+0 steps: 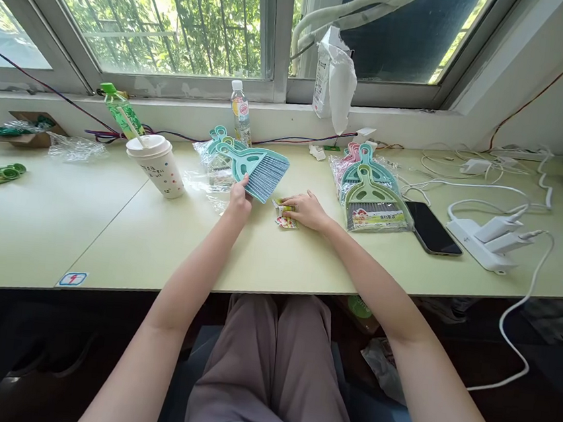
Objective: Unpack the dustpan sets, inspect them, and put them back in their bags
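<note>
My left hand [241,197] is closed around a small teal hand broom [264,171], tilted so its grey striped bristles point right. My right hand [307,209] reaches in from the right, its fingers bent over a yellow-green printed paper label [286,220] on the table. The fingers partly cover this label. Just behind my left hand are more teal handles [226,136] and crumpled clear plastic wrap [205,177]. To the right of my right hand lies a green dustpan-and-broom set [374,203] in clear packaging, with teal and pink ones behind it.
A white paper cup [159,165] stands on the left, near a green bottle [119,109]. A clear bottle [241,113] is by the window. On the right are a black phone [433,229], a white power strip [482,243] and loose cables. The table [158,252] ends just before my lap.
</note>
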The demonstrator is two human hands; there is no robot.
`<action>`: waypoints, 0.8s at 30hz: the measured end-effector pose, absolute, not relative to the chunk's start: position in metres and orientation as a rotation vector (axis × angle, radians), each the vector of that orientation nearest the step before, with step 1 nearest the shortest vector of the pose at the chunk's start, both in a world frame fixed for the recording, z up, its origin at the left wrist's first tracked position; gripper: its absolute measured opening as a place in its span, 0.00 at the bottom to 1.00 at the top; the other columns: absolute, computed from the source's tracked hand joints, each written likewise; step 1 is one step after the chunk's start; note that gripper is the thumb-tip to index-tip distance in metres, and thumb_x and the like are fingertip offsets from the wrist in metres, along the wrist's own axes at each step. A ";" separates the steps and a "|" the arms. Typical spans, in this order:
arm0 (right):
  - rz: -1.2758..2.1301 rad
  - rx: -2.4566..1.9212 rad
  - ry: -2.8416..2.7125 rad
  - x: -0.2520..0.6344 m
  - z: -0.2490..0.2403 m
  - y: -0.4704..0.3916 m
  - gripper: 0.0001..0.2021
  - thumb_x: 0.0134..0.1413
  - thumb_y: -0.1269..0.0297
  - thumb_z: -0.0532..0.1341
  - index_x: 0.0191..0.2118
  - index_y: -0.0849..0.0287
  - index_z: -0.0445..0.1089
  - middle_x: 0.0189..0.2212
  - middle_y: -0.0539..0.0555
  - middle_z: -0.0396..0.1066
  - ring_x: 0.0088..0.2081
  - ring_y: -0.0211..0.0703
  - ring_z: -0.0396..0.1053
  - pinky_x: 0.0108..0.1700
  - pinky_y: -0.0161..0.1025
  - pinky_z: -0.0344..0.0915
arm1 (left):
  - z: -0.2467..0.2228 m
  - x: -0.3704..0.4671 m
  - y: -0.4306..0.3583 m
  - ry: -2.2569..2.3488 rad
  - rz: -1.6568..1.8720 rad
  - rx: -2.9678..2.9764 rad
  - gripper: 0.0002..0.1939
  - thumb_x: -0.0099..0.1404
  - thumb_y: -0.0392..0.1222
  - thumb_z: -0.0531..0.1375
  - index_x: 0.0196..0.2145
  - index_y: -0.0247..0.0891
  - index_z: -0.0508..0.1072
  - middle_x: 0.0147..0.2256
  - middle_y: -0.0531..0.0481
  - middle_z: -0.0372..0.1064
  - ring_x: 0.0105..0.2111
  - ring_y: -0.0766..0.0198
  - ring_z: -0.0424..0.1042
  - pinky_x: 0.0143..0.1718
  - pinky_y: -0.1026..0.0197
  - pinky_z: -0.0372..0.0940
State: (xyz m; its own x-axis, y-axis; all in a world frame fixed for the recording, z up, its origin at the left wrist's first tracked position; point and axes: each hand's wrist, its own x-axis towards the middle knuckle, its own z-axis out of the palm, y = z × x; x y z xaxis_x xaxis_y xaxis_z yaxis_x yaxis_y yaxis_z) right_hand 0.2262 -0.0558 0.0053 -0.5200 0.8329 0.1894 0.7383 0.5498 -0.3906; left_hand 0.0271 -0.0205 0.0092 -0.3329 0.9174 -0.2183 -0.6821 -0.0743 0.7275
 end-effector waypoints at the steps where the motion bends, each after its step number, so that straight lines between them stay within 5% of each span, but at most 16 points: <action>1: 0.364 -1.284 -2.404 0.226 0.006 -0.056 0.12 0.59 0.60 0.62 0.47 0.49 0.77 0.53 0.52 0.75 0.58 0.50 0.68 0.68 0.63 0.41 | 0.008 0.027 -0.020 0.918 1.696 0.369 0.15 0.66 0.40 0.63 0.51 0.42 0.72 0.42 0.49 0.78 0.43 0.64 0.77 0.47 0.63 0.71; 4: 0.365 -1.277 -2.196 0.226 0.008 -0.054 0.10 0.59 0.58 0.62 0.43 0.53 0.79 0.46 0.54 0.79 0.51 0.49 0.72 0.64 0.55 0.54 | 0.006 0.026 -0.019 0.938 1.691 0.389 0.19 0.65 0.39 0.63 0.54 0.44 0.70 0.42 0.50 0.78 0.44 0.64 0.77 0.47 0.63 0.71; 8: 0.266 -1.256 -1.662 0.236 0.019 -0.047 0.23 0.65 0.47 0.52 0.54 0.56 0.73 0.50 0.59 0.74 0.55 0.51 0.69 0.58 0.51 0.62 | 0.008 0.031 -0.022 0.932 1.662 0.399 0.19 0.65 0.29 0.60 0.52 0.43 0.70 0.42 0.51 0.77 0.43 0.65 0.77 0.47 0.62 0.71; 15: 0.005 -1.274 -1.452 0.244 0.028 -0.055 0.30 0.68 0.44 0.38 0.66 0.49 0.59 0.61 0.58 0.63 0.65 0.52 0.57 0.65 0.56 0.55 | 0.018 0.057 -0.043 0.788 1.527 0.549 0.17 0.62 0.28 0.63 0.48 0.41 0.71 0.40 0.51 0.76 0.41 0.65 0.76 0.51 0.60 0.70; 19: 0.160 -1.318 -1.677 0.229 0.015 -0.053 0.31 0.68 0.45 0.38 0.67 0.52 0.58 0.68 0.57 0.54 0.70 0.51 0.47 0.69 0.56 0.47 | 0.023 0.065 -0.053 0.757 1.484 0.599 0.18 0.62 0.28 0.63 0.48 0.42 0.71 0.40 0.52 0.76 0.43 0.64 0.76 0.52 0.59 0.69; 24: 0.413 -1.423 -1.794 0.214 -0.002 -0.047 0.32 0.69 0.48 0.39 0.73 0.54 0.40 0.73 0.56 0.40 0.74 0.50 0.30 0.70 0.59 0.42 | 0.021 0.070 -0.055 0.733 1.459 0.632 0.18 0.62 0.28 0.63 0.48 0.41 0.71 0.37 0.52 0.76 0.39 0.65 0.76 0.51 0.59 0.70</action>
State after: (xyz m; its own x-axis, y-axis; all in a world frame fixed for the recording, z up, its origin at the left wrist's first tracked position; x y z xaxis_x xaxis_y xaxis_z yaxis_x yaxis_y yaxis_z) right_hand 0.2135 -0.0468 -0.0015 -0.0553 0.9243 0.3777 0.6660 0.3160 -0.6757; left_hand 0.0699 -0.0552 0.0207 -0.0259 0.9980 -0.0574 -0.6416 0.0275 0.7665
